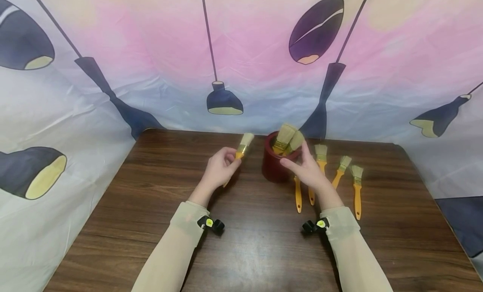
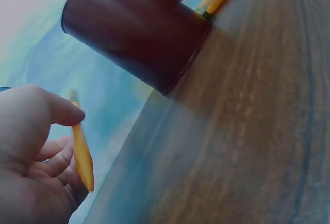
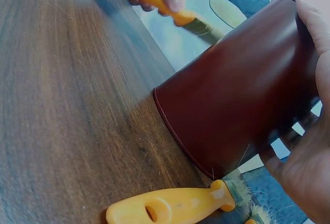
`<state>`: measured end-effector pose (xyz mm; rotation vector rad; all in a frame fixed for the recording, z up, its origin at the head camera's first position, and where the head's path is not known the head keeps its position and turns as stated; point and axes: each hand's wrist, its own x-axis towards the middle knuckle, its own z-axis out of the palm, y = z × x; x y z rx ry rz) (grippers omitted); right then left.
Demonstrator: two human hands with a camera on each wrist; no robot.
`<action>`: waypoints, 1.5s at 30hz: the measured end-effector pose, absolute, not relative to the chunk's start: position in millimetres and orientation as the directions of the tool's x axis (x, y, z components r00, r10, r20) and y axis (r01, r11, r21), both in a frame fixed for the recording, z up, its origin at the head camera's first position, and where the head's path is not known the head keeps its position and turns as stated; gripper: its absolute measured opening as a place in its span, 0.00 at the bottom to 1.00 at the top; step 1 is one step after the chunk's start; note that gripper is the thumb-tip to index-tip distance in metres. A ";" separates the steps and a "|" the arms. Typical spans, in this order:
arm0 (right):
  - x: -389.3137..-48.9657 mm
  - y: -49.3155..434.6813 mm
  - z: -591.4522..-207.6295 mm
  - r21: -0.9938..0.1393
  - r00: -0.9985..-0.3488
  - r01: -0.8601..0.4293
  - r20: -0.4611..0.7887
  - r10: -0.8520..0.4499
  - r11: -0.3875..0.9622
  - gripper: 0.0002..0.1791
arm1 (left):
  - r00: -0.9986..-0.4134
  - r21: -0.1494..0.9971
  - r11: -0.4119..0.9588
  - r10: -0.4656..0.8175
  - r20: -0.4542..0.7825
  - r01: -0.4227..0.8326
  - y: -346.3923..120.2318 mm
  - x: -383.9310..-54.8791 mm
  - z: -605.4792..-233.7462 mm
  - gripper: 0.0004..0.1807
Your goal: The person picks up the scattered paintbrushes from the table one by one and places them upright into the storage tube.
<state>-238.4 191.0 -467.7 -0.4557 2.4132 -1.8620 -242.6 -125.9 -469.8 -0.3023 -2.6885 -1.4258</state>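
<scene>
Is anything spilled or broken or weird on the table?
Nothing looks spilled or broken. The dark red cup stands upright, with brushes in it, bristles up. The only untidy bit is the loose brushes to its right: they lie at different angles instead of in a neat row.

Behind the brown wood-grained table [image 1: 245, 258] there hangs a cloth [image 1: 151, 40] of pink, blue and white colour, on which dark lamps [image 1: 224, 100] are printed.
</scene>
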 end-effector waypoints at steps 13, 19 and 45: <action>-235.3 191.7 -466.7 -0.955 -0.959 -0.176 0.112 -0.261 0.237 0.54 | -0.960 0.916 0.287 0.086 0.265 0.279 -122.3 -238.4 -436.9 0.16; -235.3 189.7 -467.9 -0.956 -0.957 -0.179 0.115 -0.265 0.232 0.54 | -0.944 0.932 0.149 0.029 0.329 0.330 -111.8 -240.7 -410.9 0.18; -238.7 189.0 -465.6 -0.951 -0.953 -0.208 0.145 -0.265 0.227 0.52 | -0.874 0.795 0.378 0.310 0.374 0.474 -29.3 -259.2 -354.8 0.14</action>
